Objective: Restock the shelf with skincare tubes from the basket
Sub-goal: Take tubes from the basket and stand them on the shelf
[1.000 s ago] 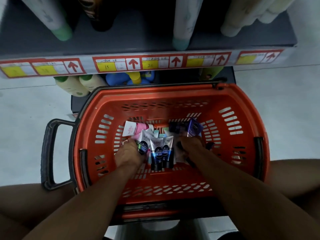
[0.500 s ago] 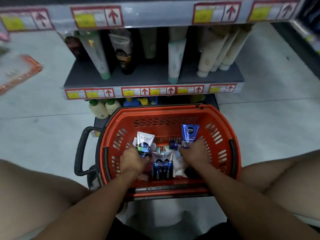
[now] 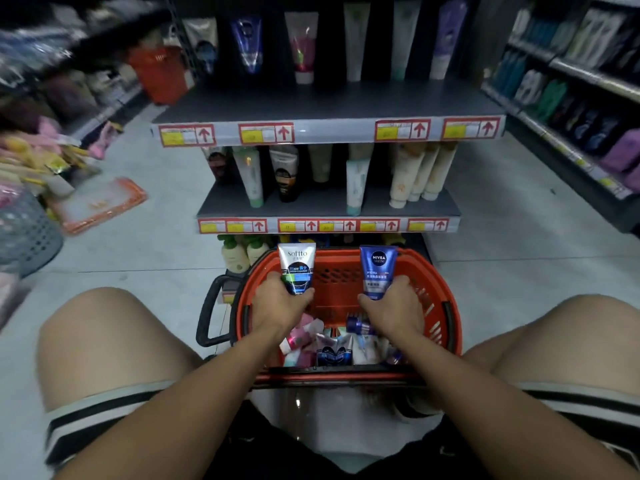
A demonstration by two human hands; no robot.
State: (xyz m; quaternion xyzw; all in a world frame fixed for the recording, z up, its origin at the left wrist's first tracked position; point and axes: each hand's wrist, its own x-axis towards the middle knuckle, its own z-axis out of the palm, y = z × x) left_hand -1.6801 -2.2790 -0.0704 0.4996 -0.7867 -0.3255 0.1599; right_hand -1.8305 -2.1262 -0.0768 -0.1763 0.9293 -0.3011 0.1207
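Note:
An orange shopping basket (image 3: 438,289) stands on the floor between my knees, in front of a grey shelf unit. My left hand (image 3: 277,308) grips a white and blue Softto tube (image 3: 297,266) upright above the basket. My right hand (image 3: 393,311) grips a blue Nivea Men tube (image 3: 377,270), also upright. Several more tubes (image 3: 332,344) lie on the basket's bottom. The middle shelf (image 3: 325,206) holds a row of standing tubes with gaps between them. The upper shelf (image 3: 329,105) has tubes standing at the back and bare grey board in front.
Green-capped bottles (image 3: 239,254) stand on the lowest shelf behind the basket. A black basket handle (image 3: 207,313) sticks out to the left. An orange tray (image 3: 97,206) and a grey mesh bin (image 3: 24,233) lie on the floor at left. Stocked shelves (image 3: 581,109) line the right aisle.
Both hands have lifted out of the heap, each raising its tube above the basket rim. My view has tilted up and back, so that two more shelf levels show.

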